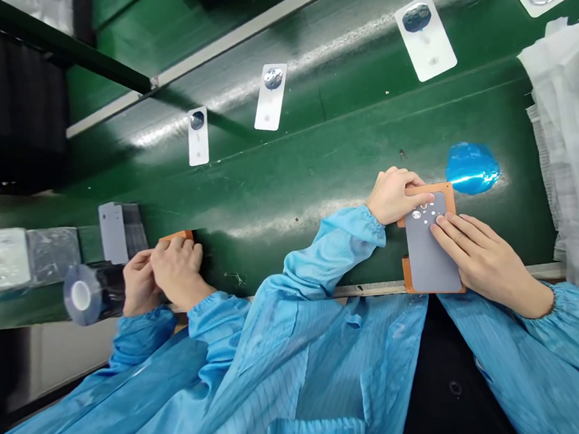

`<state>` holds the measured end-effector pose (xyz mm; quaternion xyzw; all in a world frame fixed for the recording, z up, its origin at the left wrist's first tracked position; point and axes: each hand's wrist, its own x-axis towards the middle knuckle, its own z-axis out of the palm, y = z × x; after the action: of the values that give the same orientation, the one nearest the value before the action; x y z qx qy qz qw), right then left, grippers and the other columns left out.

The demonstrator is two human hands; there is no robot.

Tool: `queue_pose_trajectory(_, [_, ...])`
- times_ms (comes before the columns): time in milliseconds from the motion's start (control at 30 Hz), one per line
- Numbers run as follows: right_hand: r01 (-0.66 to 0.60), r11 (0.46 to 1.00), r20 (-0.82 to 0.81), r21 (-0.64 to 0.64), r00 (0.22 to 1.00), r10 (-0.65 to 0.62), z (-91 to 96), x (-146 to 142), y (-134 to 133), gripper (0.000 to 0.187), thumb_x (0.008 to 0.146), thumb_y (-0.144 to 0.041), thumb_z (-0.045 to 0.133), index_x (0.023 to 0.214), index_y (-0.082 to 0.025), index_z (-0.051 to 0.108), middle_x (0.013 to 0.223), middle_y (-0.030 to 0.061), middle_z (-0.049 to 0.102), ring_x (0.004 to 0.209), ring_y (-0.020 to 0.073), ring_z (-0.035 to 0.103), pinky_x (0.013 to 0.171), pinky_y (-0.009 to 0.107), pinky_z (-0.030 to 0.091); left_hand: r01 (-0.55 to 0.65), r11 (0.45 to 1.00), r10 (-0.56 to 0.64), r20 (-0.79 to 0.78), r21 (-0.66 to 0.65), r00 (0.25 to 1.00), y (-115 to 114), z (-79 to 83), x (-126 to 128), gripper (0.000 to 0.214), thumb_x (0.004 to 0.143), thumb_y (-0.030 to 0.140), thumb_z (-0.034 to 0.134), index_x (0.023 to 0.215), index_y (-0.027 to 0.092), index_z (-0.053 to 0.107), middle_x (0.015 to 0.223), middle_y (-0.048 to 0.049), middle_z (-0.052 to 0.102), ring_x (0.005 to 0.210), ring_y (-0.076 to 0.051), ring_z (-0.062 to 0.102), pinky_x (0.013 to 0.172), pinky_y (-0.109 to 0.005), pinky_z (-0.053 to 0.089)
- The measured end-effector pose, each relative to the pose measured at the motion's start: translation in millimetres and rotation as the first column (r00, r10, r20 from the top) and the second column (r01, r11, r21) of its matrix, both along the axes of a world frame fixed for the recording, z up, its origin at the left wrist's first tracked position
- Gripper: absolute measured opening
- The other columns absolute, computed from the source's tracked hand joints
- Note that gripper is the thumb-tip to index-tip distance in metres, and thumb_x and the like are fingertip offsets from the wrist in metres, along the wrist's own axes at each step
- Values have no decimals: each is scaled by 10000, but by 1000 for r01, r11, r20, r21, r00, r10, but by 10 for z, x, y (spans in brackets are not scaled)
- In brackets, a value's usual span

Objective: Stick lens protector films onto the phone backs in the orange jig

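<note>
A grey panel (430, 253) with small round holes near its top lies in an orange fixture (445, 190) at the near edge of the green belt. My left hand (393, 195) is curled over the fixture's upper left corner, fingers closed on its edge. My right hand (483, 258) lies on the panel's right side, fingers stretched out flat and fingertips near the holes.
A crumpled blue film (471, 168) lies just beyond the fixture. White panels (424, 36) lie spaced along the green belt (291, 177). White bags (571, 141) are stacked at the right. At the left, a co-worker's hands (173, 273) work by a tape roll (82, 295).
</note>
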<state>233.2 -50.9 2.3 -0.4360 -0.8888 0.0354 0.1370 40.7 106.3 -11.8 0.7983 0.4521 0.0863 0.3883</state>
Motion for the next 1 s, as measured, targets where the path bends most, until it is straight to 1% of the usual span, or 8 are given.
queue_pose_trajectory(267, [0, 1000, -364, 28, 931, 10, 439, 65, 426, 369, 973, -82, 561, 1291, -191, 714, 1225, 91, 768, 1133, 252, 735, 987, 387, 614, -134, 958, 245, 481, -255, 842, 282, -129, -165, 360, 946, 501, 664, 956, 149, 737, 986, -81, 757, 915, -174, 675, 892, -330, 545])
queue_pose_trajectory(400, [284, 911, -755, -299, 513, -408, 731, -292, 1365, 228, 1009, -395, 627, 1084, -217, 750, 980, 56, 793, 927, 240, 770, 829, 373, 657, -339, 745, 653, 527, -575, 544, 574, -184, -275, 389, 1002, 495, 575, 988, 116, 660, 902, -49, 761, 778, -114, 717, 770, -237, 578])
queue_pose_trajectory(500, [22, 855, -832, -517, 220, -509, 636, -580, 2096, 282, 988, -444, 653, 1135, -204, 669, 1061, 52, 770, 952, 186, 756, 849, 340, 651, -244, 746, 640, 568, -619, 517, 585, -249, -341, 393, 876, 479, 764, 954, 114, 641, 835, -50, 740, 706, -107, 702, 727, -243, 577])
queue_pose_trajectory(600, [-90, 649, -614, -755, 443, -653, 314, -617, 2522, 217, 905, -326, 750, 1007, -158, 656, 958, 76, 766, 821, 167, 746, 821, 339, 644, -135, 809, 536, 623, -572, 570, 502, -332, -373, 503, 765, 545, 853, 915, 105, 659, 832, -70, 730, 698, -120, 693, 724, -267, 573])
queue_pose_trajectory(700, [322, 725, -333, -608, 726, -602, 44, -308, 2801, 258, 851, -340, 790, 954, -133, 677, 883, 108, 759, 786, 190, 725, 800, 352, 613, -79, 837, 476, 648, -542, 595, 461, -379, -361, 522, 764, 580, 840, 895, 103, 674, 843, -89, 739, 708, -128, 694, 731, -275, 566])
queue_pose_trajectory(800, [616, 760, -234, -206, 723, -650, -8, 141, 3197, 560, 797, -535, 807, 1072, -70, 661, 1160, 283, 703, 1048, 301, 689, 950, 449, 541, -83, 853, 452, 650, -515, 611, 465, -371, -343, 445, 812, 528, 813, 890, 110, 678, 851, -84, 748, 711, -124, 700, 748, -273, 561])
queue_pose_trajectory(900, [712, 688, -165, -139, 669, -725, 14, 445, 3603, 789, 706, -682, 819, 1091, -19, 631, 1267, 405, 593, 1163, 374, 635, 985, 489, 501, -123, 862, 449, 630, -491, 634, 455, -342, -333, 356, 851, 463, 783, 878, 123, 682, 806, -55, 736, 703, -123, 704, 758, -267, 560])
queue_pose_trajectory(1000, [744, 654, -108, -136, 645, -757, -15, 557, 3828, 703, 687, -705, 825, 980, -95, 636, 1181, 325, 649, 1095, 350, 671, 915, 463, 534, -130, 878, 427, 629, -461, 649, 436, -317, -324, 317, 856, 436, 775, 856, 133, 680, 740, -30, 709, 690, -130, 702, 744, -261, 561])
